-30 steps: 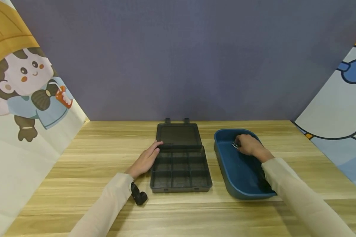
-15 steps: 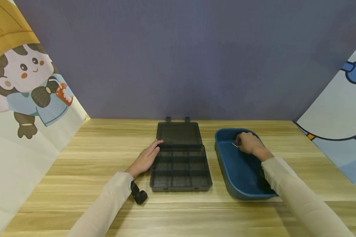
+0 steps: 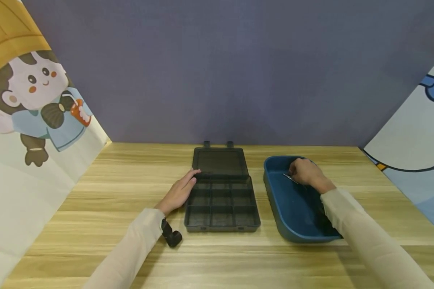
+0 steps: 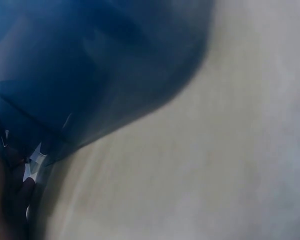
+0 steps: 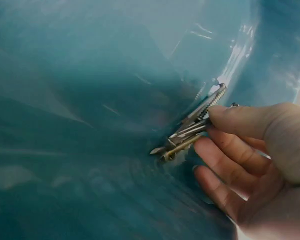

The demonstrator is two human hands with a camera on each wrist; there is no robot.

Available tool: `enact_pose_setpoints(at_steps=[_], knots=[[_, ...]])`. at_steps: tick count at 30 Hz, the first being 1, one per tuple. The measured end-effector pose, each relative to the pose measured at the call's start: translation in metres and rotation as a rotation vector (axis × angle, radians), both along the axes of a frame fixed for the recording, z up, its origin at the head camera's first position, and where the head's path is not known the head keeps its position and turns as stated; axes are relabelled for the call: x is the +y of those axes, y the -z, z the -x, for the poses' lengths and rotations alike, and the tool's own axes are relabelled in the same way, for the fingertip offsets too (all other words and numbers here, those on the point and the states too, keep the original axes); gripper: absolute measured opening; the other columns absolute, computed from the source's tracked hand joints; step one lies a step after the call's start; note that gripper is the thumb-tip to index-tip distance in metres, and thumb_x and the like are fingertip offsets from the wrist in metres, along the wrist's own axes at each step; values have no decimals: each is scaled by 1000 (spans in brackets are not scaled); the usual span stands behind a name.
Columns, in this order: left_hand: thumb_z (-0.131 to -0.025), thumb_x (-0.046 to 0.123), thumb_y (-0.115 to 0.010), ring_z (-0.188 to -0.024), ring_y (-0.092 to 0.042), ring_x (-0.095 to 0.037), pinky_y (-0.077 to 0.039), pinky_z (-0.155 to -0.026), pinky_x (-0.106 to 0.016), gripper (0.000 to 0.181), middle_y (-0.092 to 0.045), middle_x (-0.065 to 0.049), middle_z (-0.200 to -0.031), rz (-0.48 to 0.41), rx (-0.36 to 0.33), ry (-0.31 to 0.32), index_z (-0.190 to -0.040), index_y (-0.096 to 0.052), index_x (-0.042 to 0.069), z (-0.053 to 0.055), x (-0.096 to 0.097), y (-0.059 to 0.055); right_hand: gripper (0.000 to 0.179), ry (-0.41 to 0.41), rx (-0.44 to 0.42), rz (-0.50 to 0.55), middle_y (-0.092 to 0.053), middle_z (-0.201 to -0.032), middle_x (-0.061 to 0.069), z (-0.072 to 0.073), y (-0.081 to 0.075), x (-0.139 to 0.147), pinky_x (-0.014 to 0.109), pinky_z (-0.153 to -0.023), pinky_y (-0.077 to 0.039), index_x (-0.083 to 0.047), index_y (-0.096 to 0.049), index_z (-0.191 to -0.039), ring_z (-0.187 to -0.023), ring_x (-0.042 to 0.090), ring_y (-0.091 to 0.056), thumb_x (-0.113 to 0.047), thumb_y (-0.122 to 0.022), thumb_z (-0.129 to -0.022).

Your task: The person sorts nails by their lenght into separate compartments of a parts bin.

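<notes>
Slim metal fasteners [image 3: 291,179] are inside the blue tub [image 3: 293,216], toward its far end, pinched by the right hand [image 3: 308,172]. That is the head view, where over the last second the hand has stayed down in the tub while a longer sliver of metal has come to show beside its fingers. I judge that picking up is still under way, with this bunch not yet lifted out. Left of the tub stands a smoky organizer box [image 3: 222,229] with its lid [image 3: 220,160] laid back; the left hand [image 3: 179,192] rests along that box's left edge, fingers nearly straight, gripping nothing.

The left wrist view is blurred: a dark bluish shape [image 4: 115,65] fills the upper left, and the finger pose cannot be told from it.

The right wrist view looks into the tub: thumb and forefinger close narrowly on a bunch, including a threaded silvery screw [image 5: 212,102] and a brassy piece [image 5: 185,146]. Whether some of it also touches the tub, I cannot tell.
</notes>
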State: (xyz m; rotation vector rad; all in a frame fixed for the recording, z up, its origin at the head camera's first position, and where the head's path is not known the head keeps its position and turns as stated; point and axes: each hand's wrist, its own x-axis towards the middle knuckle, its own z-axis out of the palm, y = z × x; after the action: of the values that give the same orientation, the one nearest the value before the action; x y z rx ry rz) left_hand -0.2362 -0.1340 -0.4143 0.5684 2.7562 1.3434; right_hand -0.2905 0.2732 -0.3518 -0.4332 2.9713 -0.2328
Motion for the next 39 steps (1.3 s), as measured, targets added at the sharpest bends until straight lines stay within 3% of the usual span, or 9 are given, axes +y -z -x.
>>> enact_pose_setpoints(at_steps=[14,18,27,39], knots=[[-105,28,-29,-145,-19,-32,-19,-116,-52,46,-28,-15,-155,7,6,-5,-145,-39,9,0,0,0,16,-85,49,15,-70,-86,16,0,-13,6,45,-71,-53,4,-70,-92,-77,29,-64,-1,-65,-78],[-105,28,-29,-145,-20,-32,-20,-116,-52,46,-29,-15,-155,6,16,-6,-145,-40,8,0,0,1,16,-73,25,31,-68,-82,15,0,-17,7,43,-69,-53,6,-67,-92,-73,25,-63,-1,-66,-78],[-105,30,-29,-145,-20,-32,-20,-116,-53,46,-28,-15,-155,9,8,-13,-145,-40,9,1,0,0,13,-79,37,106,-57,-69,5,-2,-27,8,32,-60,-44,-1,-57,-75,-62,17,-49,3,-70,-73],[-104,31,-28,-143,-23,-36,-21,-114,-56,48,-31,-18,-153,-19,44,-12,-144,-41,7,2,1,4,12,-151,59,120,-62,-64,1,-5,-39,6,30,-58,-45,-2,-61,-72,-60,12,-54,5,-70,-68]])
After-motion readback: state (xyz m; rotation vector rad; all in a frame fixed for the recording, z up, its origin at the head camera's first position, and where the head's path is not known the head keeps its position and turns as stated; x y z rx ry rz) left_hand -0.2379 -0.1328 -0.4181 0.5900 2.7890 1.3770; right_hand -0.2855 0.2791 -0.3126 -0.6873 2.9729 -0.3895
